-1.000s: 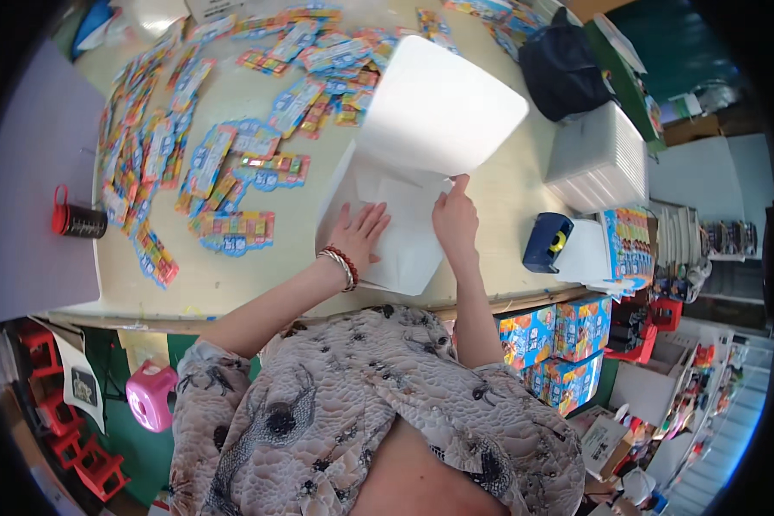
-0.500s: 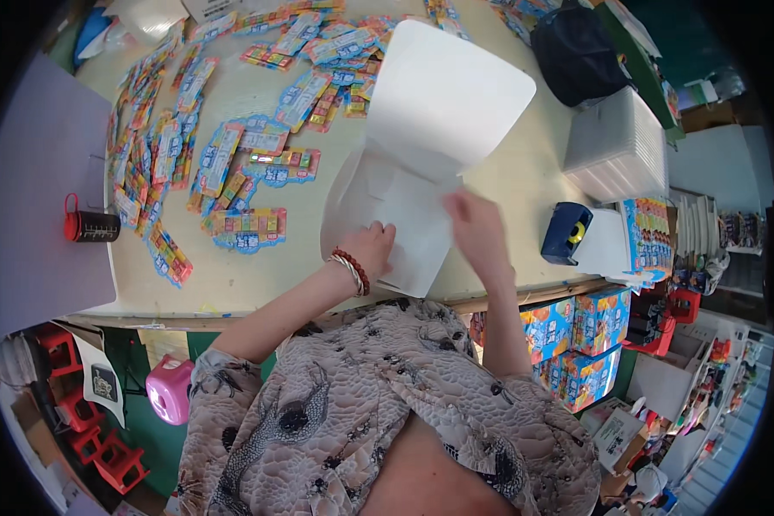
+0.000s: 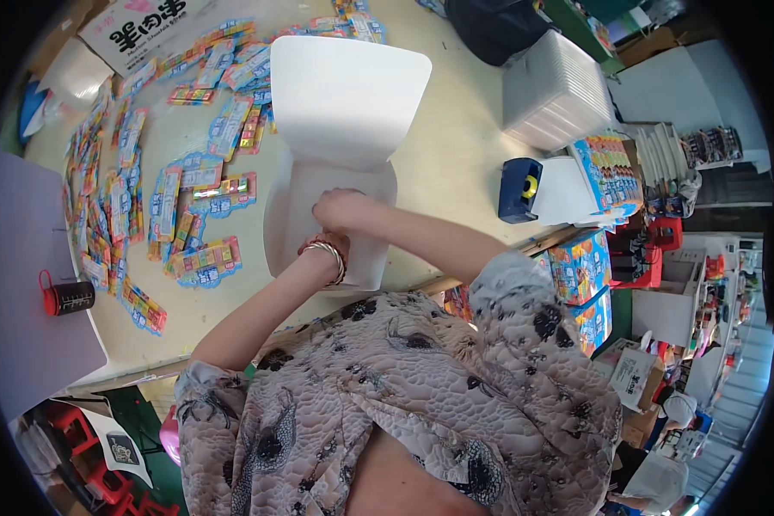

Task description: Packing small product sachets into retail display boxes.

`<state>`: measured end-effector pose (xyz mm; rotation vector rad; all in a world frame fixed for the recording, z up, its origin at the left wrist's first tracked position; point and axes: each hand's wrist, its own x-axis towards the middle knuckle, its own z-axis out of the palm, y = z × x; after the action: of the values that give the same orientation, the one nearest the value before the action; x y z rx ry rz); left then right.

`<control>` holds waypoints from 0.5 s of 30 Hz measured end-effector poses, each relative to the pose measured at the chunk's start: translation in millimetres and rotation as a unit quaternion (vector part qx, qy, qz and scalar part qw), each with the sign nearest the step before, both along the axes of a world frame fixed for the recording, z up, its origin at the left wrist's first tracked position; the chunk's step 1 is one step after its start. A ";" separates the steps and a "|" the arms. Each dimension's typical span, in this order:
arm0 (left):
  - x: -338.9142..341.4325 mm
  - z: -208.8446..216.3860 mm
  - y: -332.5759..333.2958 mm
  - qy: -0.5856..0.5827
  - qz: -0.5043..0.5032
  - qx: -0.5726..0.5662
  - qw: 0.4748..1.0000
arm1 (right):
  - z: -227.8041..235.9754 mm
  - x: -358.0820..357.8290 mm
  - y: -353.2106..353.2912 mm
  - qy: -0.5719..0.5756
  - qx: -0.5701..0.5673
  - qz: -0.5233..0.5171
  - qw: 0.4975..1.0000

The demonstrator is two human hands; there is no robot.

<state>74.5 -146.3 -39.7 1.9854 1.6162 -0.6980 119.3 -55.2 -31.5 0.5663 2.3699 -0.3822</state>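
Plainly, in the head view, a white box (image 3: 353, 176) lies open on the pale desk (image 3: 460, 163), just above the picture's middle, its broad lid (image 3: 348, 95) raised at 12 o'clock. The right hand (image 3: 339, 209) reaches in over the box from 4 o'clock, its back turned up and its fingers curled under; whether they are clamped on anything, I cannot tell. Its forearm crosses over the left hand (image 3: 334, 238), which comes in from 7 o'clock and shows little beyond a wrist ringed by bracelets (image 3: 328, 261); its fingers are hidden, so their state cannot be told either. Taking the box as the dial's centre, blue-edged, many-coloured packets (image 3: 204, 262) spread from 8 round to 11 o'clock, many overlapping. A black bottle with a red cap (image 3: 70, 298) is farther off at 8 o'clock. A stack of clear plastic trays (image 3: 550, 96) stands at 2 o'clock, and a dark blue tape dispenser (image 3: 516, 193) with a yellow core sits at 3 o'clock, beside a white sheet (image 3: 563, 191).
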 end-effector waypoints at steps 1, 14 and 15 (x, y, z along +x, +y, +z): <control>-1.8 -4.7 7.9 -0.039 0.037 -0.039 0.998 | -7.1 8.6 -3.2 0.073 0.059 -0.024 0.995; -22.0 57.8 -30.5 -0.165 0.053 0.128 0.977 | 178.5 304.7 165.4 0.510 0.501 -0.220 0.663; -23.8 45.4 -34.4 -0.174 0.024 0.233 0.956 | 178.6 322.6 185.1 0.514 0.499 -0.217 0.663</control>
<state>50.7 -180.7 5.6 2.2180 1.7030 0.0733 441.9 129.9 147.1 1.8369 3.4015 0.7335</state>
